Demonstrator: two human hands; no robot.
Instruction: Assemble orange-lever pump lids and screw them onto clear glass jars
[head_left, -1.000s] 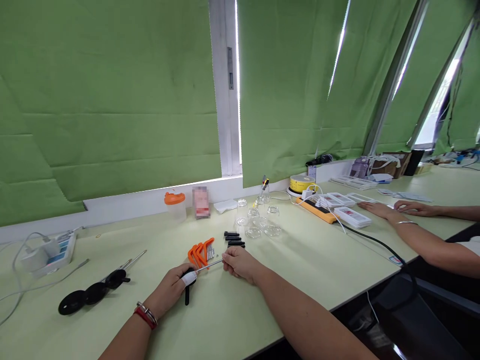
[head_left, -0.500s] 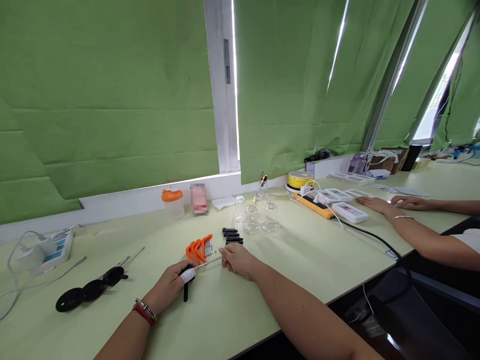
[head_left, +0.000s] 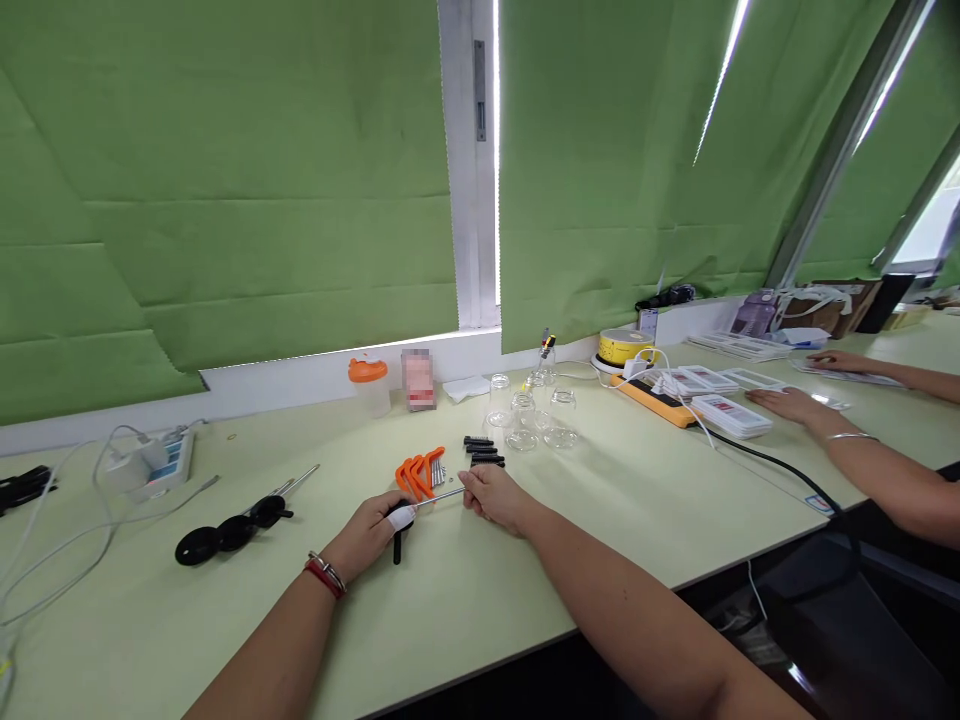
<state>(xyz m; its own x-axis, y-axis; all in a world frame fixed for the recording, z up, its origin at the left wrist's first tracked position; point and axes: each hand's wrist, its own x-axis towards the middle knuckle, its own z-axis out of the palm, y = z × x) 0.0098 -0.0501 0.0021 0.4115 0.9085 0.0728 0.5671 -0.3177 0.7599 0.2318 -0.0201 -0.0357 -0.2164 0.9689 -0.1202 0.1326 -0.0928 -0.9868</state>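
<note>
Slim tool [head_left: 439, 497] — straight silvery shaft, black part at left end — level over near middle of table [head_left: 465, 590], beside orange bent pieces [head_left: 428, 470]. Left hand [head_left: 373, 532] wraps black part; right hand [head_left: 496, 496] pinches shaft's right end. Grip unchanged; co-worker's far hand [head_left: 835, 361] now farther off.

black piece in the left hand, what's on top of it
The left hand partly covers the black piece, with its white-wrapped thumb over it. A metal rod reaches from there to the right hand. Whatever the left hand covers can't be seen.
</note>
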